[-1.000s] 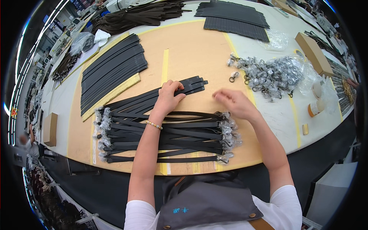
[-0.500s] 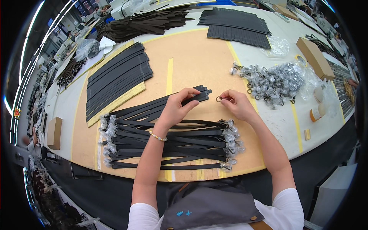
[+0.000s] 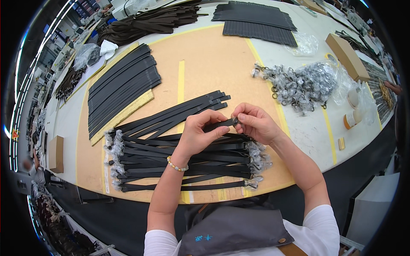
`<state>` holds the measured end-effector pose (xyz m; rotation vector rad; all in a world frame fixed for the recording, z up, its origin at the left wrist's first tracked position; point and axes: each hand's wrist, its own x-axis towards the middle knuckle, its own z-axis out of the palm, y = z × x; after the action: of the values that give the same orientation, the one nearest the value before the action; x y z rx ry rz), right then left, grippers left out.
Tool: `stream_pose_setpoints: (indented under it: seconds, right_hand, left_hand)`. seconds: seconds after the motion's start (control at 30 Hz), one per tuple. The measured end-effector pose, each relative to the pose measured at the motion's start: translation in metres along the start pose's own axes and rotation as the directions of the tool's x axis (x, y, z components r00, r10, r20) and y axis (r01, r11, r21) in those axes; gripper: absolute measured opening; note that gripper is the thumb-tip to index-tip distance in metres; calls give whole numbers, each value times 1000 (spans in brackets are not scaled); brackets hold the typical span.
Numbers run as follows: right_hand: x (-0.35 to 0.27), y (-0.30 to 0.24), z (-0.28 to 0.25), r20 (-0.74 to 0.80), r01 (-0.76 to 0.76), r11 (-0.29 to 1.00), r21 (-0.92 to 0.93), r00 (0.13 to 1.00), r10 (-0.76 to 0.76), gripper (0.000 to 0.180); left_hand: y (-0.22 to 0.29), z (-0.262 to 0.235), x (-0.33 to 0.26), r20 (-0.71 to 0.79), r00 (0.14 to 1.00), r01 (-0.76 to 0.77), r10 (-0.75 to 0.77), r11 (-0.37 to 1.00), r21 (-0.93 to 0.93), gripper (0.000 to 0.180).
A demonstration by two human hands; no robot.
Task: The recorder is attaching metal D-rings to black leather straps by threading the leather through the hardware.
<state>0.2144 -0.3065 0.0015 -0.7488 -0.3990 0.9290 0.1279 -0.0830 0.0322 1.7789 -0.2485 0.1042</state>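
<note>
My left hand [image 3: 197,133] pinches a flat black strap [image 3: 218,125] near its end. At the tip of that strap, my right hand [image 3: 257,123] holds a small dark metal ring [image 3: 235,121]; its fingers partly hide the ring, and I cannot tell whether the strap passes through it. Under and in front of my hands lies a bundle of black straps [image 3: 147,160]. Plastic-wrapped metal hooks [image 3: 258,158] sit at its right end, with more wrapped hardware [image 3: 115,149] at its left end. Just behind my left hand, several straps with bare ends [image 3: 188,110] fan out toward the right.
A stack of black strips [image 3: 124,83] rests on a yellowish board at left. More black strips [image 3: 256,19] lie at the back. At right are a heap of plastic-wrapped hooks [image 3: 299,85], a cardboard box [image 3: 348,57] and tape rolls [image 3: 351,121]. Brown straps [image 3: 149,25] lie far left.
My left hand has drawn one strap from the fanned group toward me. My right hand has brought the ring left and nearer, to the strap's tip.
</note>
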Motion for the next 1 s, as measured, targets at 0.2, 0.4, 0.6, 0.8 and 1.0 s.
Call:
stream_pose_setpoints:
  seconds: [0.2, 0.4, 0.6, 0.8, 1.0]
  right_hand:
    - [-5, -3, 8, -32, -138, 984, 112, 989, 142, 15]
    - [-10, -13, 10, -143, -249, 968, 13, 958, 248, 16]
    - [-10, -12, 11, -156, -291, 957, -18, 946, 285, 17]
    - [-9, -3, 16, -129, -237, 971, -22, 964, 232, 21]
    - [-10, 4, 19, -44, 48, 998, -30, 998, -50, 22]
  left_hand:
    - [9, -1, -5, 31, 999, 11, -11, 1000, 1, 23]
    - [25, 0, -3, 69, 997, -49, 38, 986, 158, 16]
    - [24, -4, -3, 164, 986, -25, 5, 992, 123, 17]
    - [9, 13, -5, 41, 998, -49, 49, 999, -12, 18]
    - [16, 8, -2, -33, 990, -129, 139, 968, 217, 22]
